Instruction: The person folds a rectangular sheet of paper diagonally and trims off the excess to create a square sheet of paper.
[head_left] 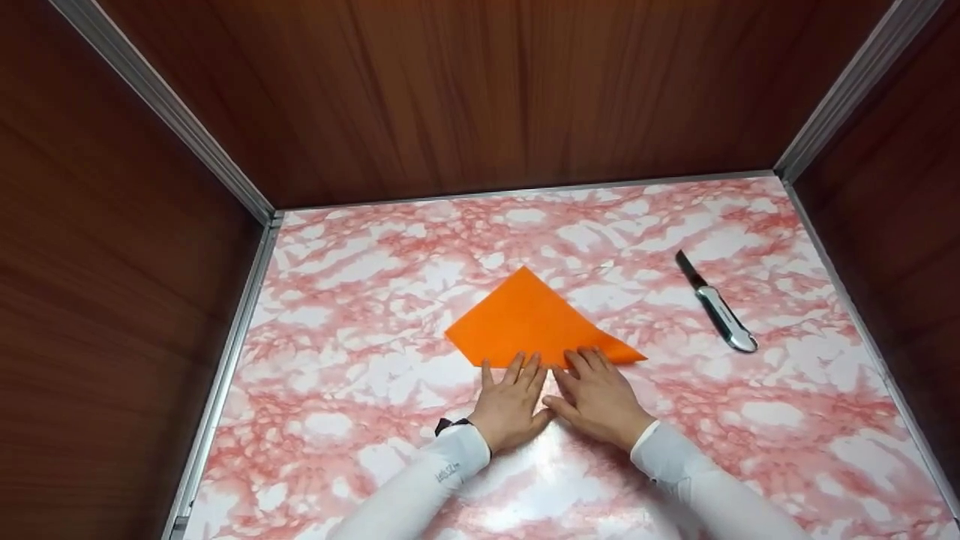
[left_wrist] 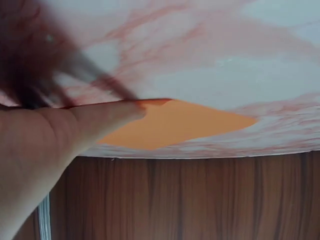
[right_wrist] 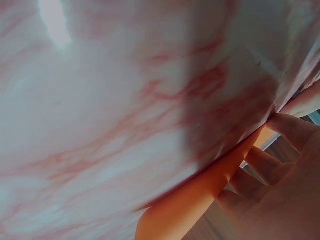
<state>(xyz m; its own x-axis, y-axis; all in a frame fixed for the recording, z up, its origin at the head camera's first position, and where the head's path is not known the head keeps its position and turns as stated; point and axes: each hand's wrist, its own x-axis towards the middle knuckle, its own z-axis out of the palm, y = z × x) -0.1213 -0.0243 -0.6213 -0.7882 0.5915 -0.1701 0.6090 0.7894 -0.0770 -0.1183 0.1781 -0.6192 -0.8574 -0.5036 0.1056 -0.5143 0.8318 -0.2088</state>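
Note:
A folded sheet of orange paper (head_left: pixel 521 319) lies on the table, one corner pointing away from me and its near edge running straight under my fingertips. My left hand (head_left: pixel 510 409) rests its spread, straight fingers on that edge, left of the middle. Beside it my right hand (head_left: pixel 600 397) presses flat fingers on the edge farther right. There the paper's right corner lifts and curls a little. In the right wrist view, the fingers lie along the raised orange fold (right_wrist: pixel 190 200). In the left wrist view, the orange paper (left_wrist: pixel 175 125) shows beyond the hand.
A folding knife (head_left: pixel 724 315) with its dark blade out lies to the right of the paper. The table (head_left: pixel 360 315) has a red and white marbled top. Brown wood-grain panels (head_left: pixel 487 97) with metal edging enclose it at the back and sides.

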